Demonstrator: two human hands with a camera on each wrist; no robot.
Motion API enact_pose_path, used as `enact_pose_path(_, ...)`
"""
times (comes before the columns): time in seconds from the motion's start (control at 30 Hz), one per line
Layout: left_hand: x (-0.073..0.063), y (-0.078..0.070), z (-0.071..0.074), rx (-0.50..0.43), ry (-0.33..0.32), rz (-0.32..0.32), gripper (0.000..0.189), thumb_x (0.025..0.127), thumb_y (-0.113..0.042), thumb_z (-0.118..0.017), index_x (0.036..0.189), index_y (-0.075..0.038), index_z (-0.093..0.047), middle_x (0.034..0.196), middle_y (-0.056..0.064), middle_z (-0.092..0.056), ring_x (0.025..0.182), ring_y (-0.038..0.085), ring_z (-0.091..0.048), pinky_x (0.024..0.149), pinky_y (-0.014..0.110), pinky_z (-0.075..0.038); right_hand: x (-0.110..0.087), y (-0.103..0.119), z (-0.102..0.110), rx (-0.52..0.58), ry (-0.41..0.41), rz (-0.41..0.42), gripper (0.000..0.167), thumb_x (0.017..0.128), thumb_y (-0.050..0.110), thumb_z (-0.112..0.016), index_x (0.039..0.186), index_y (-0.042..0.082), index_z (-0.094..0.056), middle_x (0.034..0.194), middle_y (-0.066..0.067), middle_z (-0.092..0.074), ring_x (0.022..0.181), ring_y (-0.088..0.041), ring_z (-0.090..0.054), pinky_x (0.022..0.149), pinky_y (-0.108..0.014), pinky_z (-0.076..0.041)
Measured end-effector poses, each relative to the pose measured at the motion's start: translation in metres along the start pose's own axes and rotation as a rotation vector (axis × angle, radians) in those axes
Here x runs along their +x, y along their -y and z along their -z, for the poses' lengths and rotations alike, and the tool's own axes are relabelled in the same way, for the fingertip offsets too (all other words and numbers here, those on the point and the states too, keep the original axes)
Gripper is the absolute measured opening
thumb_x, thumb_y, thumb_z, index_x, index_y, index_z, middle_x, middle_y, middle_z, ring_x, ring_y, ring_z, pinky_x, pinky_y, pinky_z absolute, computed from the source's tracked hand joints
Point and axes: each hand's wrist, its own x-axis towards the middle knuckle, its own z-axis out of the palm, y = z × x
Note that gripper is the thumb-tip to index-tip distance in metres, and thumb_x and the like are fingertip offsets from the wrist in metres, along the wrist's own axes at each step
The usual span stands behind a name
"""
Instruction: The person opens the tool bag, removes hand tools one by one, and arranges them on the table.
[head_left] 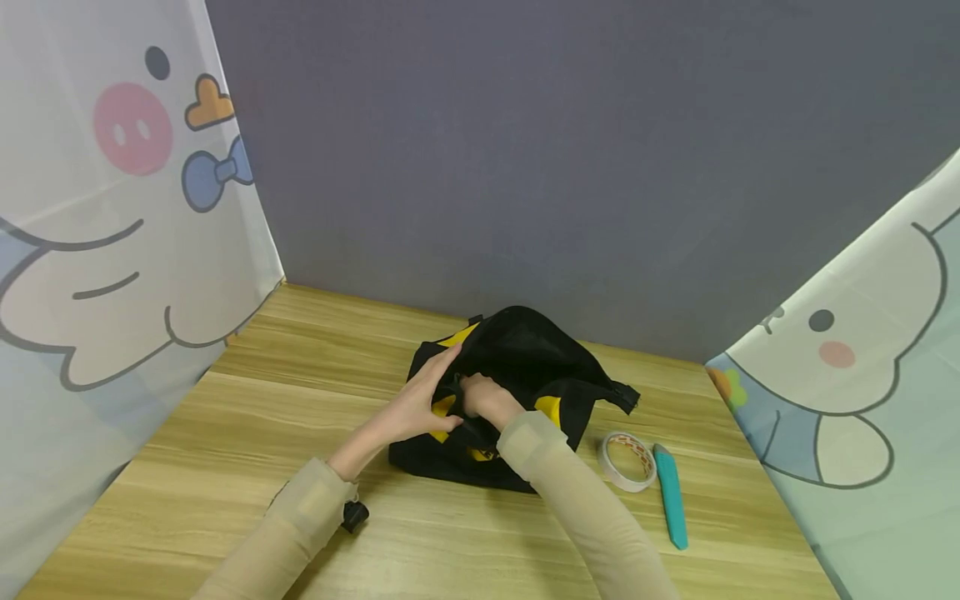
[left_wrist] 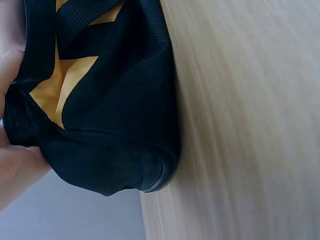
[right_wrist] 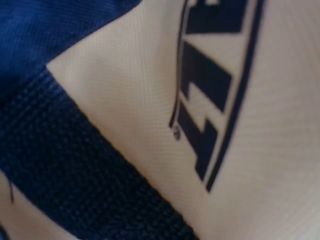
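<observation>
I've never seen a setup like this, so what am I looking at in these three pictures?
There's no machine, just a person's left hand and right hand, both bare. The wide picture comes from a camera worn on the head, looking forward and down. Wrist cameras take the others: the left shows a black-and-yellow bag up close, the right shows fabric with dark lettering. The bag sits on a wood-look table, with a roll of tape and a teal cutter beside it. The left hand touches the bag, thumb and fingers apart; the right is at its opening, fingertips hidden, so I can't tell what it holds.
</observation>
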Motion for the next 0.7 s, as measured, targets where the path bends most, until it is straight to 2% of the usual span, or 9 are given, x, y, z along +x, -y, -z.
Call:
enact_pose_path(0.3, 0.0, 0.002, 0.0, 0.013, -0.006, -0.009, 0.108, 0.079, -0.011, -0.08, 0.161, -0.016, -0.009, 0.165, 0.016, -0.016, 0.15, 0.039, -0.025, 0.107, 0.057, -0.041, 0.008, 0.001, -0.003, -0.023, 0.008, -0.017, 0.046, 0.096, 0.026, -0.064, 0.139, 0.012, -0.056, 0.12, -0.013, -0.067, 0.091, -0.026, -0.063, 0.091, -0.041, -0.054)
enact_pose_path(0.5, 0.0, 0.002, 0.0, 0.015, -0.002, -0.007, 0.108, 0.08, -0.011, -0.079, 0.161, -0.015, -0.009, 0.165, 0.017, -0.016, 0.149, 0.039, -0.026, 0.107, 0.057, -0.041, 0.0, -0.006, -0.001, -0.032, 0.006, 0.006, 0.051, 0.099, 0.031, -0.058, 0.146, 0.013, -0.048, 0.131, -0.015, -0.063, 0.102, -0.027, -0.063, 0.095, -0.041, -0.052)
enact_pose_path(0.7, -0.001, 0.001, 0.001, 0.03, -0.013, -0.018, 0.107, 0.079, -0.011, -0.08, 0.161, -0.013, -0.01, 0.164, 0.019, -0.018, 0.148, 0.041, -0.028, 0.107, 0.058, -0.042, -0.01, -0.007, -0.001, -0.074, 0.05, -0.048, 0.06, 0.1, 0.028, -0.057, 0.154, 0.011, -0.035, 0.14, -0.017, -0.055, 0.111, -0.028, -0.058, 0.1, -0.041, -0.049)
